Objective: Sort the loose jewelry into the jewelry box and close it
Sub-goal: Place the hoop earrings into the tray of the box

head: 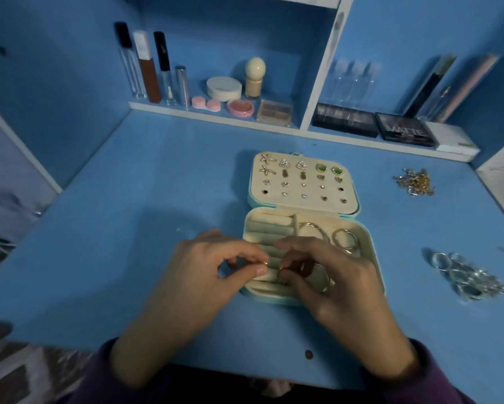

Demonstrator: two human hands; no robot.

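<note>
The pale blue jewelry box [373,258] lies open in the middle of the blue desk, its lid panel [303,182] studded with several earrings. Hoop earrings [344,239] lie in the right compartment. My left hand [204,275] pinches a small gold ring [264,263] over the cream ring rolls [271,228]. My right hand [329,272] pinches another gold ring [283,269] against the rolls and carries more rings on its curled fingers. A heap of silver rings [466,275] and a tangle of chains [415,182] lie loose on the right.
A shelf at the back carries cosmetics: tall tubes [146,65], a round compact [224,88], a pink blush pot [240,107], and eyeshadow palettes [405,129]. The desk's near edge runs just under my wrists.
</note>
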